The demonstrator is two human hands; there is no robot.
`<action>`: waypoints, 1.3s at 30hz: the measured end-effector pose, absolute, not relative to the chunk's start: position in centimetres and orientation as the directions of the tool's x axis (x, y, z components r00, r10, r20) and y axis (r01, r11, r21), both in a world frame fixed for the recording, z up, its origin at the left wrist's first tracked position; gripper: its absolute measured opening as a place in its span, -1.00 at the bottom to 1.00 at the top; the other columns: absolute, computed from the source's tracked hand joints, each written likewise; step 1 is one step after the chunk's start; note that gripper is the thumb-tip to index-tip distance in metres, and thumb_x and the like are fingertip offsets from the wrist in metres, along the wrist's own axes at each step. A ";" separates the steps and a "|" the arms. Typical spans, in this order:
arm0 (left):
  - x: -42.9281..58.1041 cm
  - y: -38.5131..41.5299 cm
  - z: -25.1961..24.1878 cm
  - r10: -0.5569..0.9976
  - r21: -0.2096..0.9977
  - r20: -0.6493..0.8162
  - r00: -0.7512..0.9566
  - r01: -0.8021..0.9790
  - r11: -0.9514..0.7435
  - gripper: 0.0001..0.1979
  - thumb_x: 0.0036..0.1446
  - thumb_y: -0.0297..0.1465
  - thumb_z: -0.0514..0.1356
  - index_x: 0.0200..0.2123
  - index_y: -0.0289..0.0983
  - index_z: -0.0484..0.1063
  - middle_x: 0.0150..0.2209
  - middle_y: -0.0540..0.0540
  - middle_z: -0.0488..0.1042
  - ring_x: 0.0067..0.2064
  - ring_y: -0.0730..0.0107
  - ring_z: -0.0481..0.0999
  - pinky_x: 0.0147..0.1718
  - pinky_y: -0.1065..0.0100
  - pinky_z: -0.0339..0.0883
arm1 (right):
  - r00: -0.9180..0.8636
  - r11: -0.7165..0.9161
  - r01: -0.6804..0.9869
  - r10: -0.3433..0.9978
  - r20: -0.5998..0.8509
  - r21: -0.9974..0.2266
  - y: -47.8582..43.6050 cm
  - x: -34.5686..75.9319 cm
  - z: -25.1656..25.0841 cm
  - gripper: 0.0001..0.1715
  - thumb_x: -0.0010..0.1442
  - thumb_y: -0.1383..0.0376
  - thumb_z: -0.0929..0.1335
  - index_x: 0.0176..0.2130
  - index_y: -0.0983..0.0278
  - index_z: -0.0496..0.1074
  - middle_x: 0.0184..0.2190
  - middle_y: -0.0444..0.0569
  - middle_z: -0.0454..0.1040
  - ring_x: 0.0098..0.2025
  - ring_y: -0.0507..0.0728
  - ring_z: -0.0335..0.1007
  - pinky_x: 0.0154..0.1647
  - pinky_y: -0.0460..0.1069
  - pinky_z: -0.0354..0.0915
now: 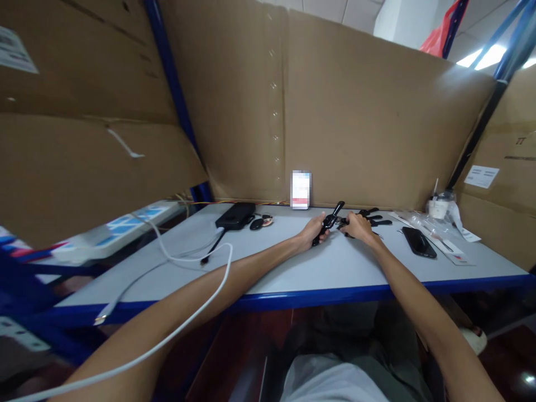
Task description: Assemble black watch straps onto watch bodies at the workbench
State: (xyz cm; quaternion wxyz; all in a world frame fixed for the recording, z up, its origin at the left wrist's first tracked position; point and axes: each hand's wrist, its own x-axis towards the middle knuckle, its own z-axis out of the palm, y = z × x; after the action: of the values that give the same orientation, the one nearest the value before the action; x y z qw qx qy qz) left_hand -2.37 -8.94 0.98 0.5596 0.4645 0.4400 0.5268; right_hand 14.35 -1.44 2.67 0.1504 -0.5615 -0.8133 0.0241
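My left hand (315,230) is closed around a long black tool (332,218) that sticks up and away from the grey table (293,268). My right hand (355,226) is closed beside it, pinching a small black part near the tool's lower end; what it holds is too small to name. Several black elongated parts (374,218) lie just beyond my right hand.
A black phone (419,242) lies to the right, with plastic sleeves and a small white bottle (438,207) behind it. A black box (235,215), a white power strip (117,226) and a white cable (196,259) are at left. Cardboard walls enclose the bench.
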 end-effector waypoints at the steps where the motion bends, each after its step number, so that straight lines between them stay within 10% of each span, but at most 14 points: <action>1: -2.4 -9.0 1.0 0.998 0.983 -0.003 0.058 -0.183 0.013 -0.55 0.34 -0.05 0.00 -0.42 -0.28 0.29 -0.61 0.03 0.30 -0.69 0.61 0.12 -0.70 0.50 -0.09 | -0.328 0.373 0.897 0.921 0.208 -0.237 -1.1 14.3 2.6 -0.48 0.00 0.14 0.51 -0.05 0.27 0.50 -0.06 0.13 0.58 -0.03 0.29 0.51 -0.20 -0.03 0.28; 12: -2.2 -8.8 1.2 0.999 0.981 -0.029 0.021 -0.190 0.033 -0.68 0.36 -0.21 0.02 -0.40 -0.28 0.29 -0.63 0.05 0.29 -0.71 0.61 0.11 -0.72 0.50 -0.09 | -0.398 0.412 0.706 0.903 0.159 -0.576 1.4 14.8 2.1 -0.82 -0.11 0.23 0.46 -0.58 0.27 0.45 -0.72 -0.26 0.25 -0.58 0.00 0.26 -0.53 -0.12 0.07; 23: -2.6 -7.8 0.9 0.999 0.966 -0.042 -0.026 -0.255 0.034 -0.81 0.34 -0.38 -0.01 -0.37 -0.26 0.24 -0.64 0.09 0.27 -0.72 0.61 0.12 -0.73 0.54 -0.05 | -0.339 0.212 0.356 0.937 0.086 -0.910 -0.5 14.3 3.5 -0.86 -0.05 0.23 0.35 -0.47 0.25 0.35 -0.57 -0.12 0.42 -0.52 0.04 0.35 -0.50 -0.09 0.32; 39: -2.4 -8.5 1.6 0.999 0.955 -0.020 -0.025 -0.297 0.012 -0.85 0.31 -0.39 -0.01 -0.35 -0.25 0.23 -0.65 0.13 0.20 -0.74 0.64 0.06 -0.75 0.56 -0.12 | -0.338 0.091 0.088 0.939 0.056 -0.992 -0.9 14.6 3.6 -0.65 -0.11 0.23 0.51 -0.50 0.25 0.26 -0.51 -0.18 0.43 -0.57 -0.07 0.20 -0.55 -0.16 0.21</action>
State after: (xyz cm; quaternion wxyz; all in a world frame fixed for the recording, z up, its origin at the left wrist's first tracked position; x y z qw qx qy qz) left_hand -2.36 -8.53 1.60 0.5666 0.4082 0.4301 0.5721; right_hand 14.58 -0.89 3.59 0.3999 -0.4134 -0.6210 0.5325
